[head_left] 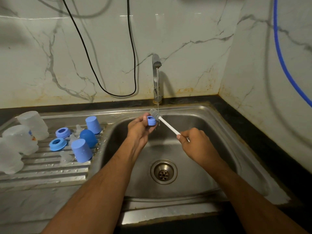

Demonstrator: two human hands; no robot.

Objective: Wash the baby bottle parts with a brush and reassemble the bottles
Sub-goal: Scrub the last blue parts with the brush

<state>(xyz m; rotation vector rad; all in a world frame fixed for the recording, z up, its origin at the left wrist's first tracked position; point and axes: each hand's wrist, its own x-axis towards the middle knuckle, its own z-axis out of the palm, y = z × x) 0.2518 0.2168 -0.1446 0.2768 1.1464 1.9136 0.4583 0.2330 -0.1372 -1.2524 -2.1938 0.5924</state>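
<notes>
My left hand (pixel 139 128) grips a blue bottle ring (pixel 151 120) over the sink basin, just under the running tap (pixel 156 78). My right hand (pixel 194 141) holds the white handle of a bottle brush (pixel 166 124); its grey bristle head (pixel 155 114) touches the ring's top edge. On the draining board (pixel 50 168) to the left lie two more blue rings (pixel 57 144), three blue caps (pixel 81 150), clear teats (pixel 65 157) and frosted bottles (pixel 20 139) turned upside down.
The steel sink (pixel 194 166) has a drain (pixel 163 172) at its middle. A black cable (pixel 104 65) loops down the marble wall at the left, a blue hose (pixel 283 56) at the right. A dark counter edge borders the sink on the right.
</notes>
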